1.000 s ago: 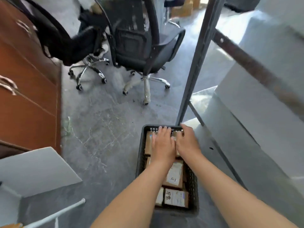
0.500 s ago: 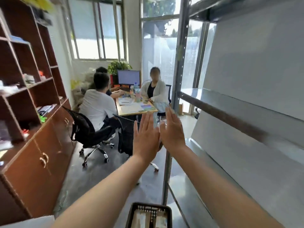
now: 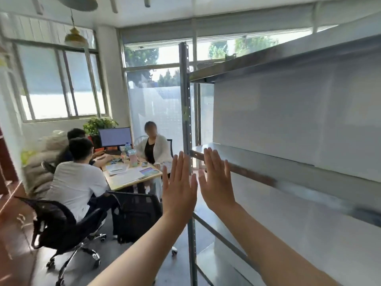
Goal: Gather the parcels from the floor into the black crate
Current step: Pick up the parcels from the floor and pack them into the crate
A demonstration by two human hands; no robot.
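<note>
Parcels are not held by either hand. The left hand (image 3: pixel 178 190) and the right hand (image 3: pixel 216 184) are raised side by side, close but apart, fingers straight and spread, backs toward the camera, gripping nothing. Both hands hover in front of the upright post (image 3: pixel 186 112) of a metal rack (image 3: pixel 288 168); neither touches it.

Location of task items: no parcel and no black crate appear in the view, which points forward across the room, not at the floor.

Progress: it cannot be confirmed from this view. Empty, lifted hands possibly indicate that gathering is finished or paused; a check of the floor for remaining parcels is still required.

Count in view:
- Hands: two.
- Parcels: none.
- Crates: none.
- Racks: one, shelves bare.
- Black office chairs: two, one (image 3: pixel 55 221) occupied and one (image 3: pixel 137 213) vacant.
- Seated people at the table (image 3: pixel 132 179): three.
- Monitors (image 3: pixel 115 136): one.
</note>
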